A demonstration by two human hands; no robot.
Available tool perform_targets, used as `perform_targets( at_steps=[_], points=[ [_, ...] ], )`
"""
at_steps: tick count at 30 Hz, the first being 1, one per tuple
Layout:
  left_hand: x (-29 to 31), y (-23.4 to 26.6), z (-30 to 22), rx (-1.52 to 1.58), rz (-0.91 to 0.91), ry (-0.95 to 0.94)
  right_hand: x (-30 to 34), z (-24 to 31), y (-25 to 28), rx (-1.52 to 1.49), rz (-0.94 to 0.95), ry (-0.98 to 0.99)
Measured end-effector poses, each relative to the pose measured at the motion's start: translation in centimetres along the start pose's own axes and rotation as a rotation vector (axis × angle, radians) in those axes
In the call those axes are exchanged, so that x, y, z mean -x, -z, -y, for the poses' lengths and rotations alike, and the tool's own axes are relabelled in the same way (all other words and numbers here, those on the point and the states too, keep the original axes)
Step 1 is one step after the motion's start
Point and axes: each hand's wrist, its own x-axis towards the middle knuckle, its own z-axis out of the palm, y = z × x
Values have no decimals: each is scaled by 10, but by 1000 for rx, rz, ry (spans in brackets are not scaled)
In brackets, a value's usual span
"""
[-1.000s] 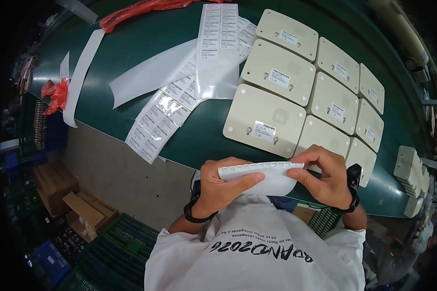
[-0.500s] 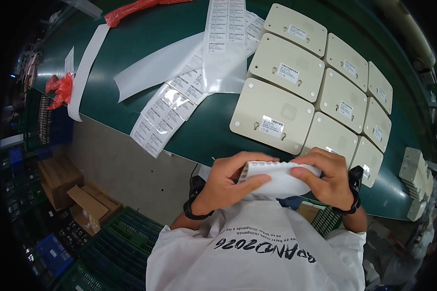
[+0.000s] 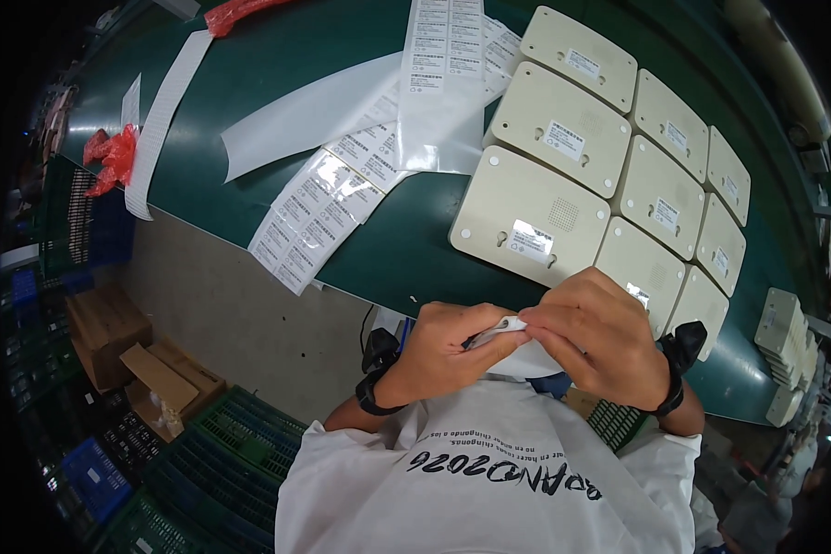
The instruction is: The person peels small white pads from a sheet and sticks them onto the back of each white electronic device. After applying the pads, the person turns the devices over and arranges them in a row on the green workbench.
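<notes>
A white sheet (image 3: 523, 361) is bent between my hands just above the table's near edge, its lower part hanging below my fingers. My left hand (image 3: 441, 355) is closed around its left side. My right hand (image 3: 603, 346) pinches at the curled upper edge, thumb and fingertips meeting my left fingertips there. What exactly the right fingertips grip is too small to make out. Just beyond my hands lies the nearest cream plastic housing (image 3: 503, 205), back side up, with round white pads at its corners and a white label.
More cream housings (image 3: 563, 129) lie in rows on the green table (image 3: 369, 263). Printed label sheets (image 3: 319, 217) overlap left of them. A paper strip (image 3: 166, 129) and red plastic wrap (image 3: 113, 159) lie farther left. Stacked housings (image 3: 785, 342) stand right; crates (image 3: 245, 434) stand lower left.
The sheet has gone from lying broad between both hands to being bent and mostly covered. My right hand has moved left, its fingertips now meeting my left hand's.
</notes>
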Motion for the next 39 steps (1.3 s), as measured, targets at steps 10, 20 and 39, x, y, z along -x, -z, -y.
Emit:
perform_targets(
  at_steps=[10,20,39],
  points=[
    [-5,11,9,-24,6,68,-17,-10,-7,48,7,70],
    [-4,20,30,234,-52,370,-68,-39,20,163,-96,-79],
    [-2,25,31,241,0,296,-114,-78,26,100,-55,-174]
  ],
)
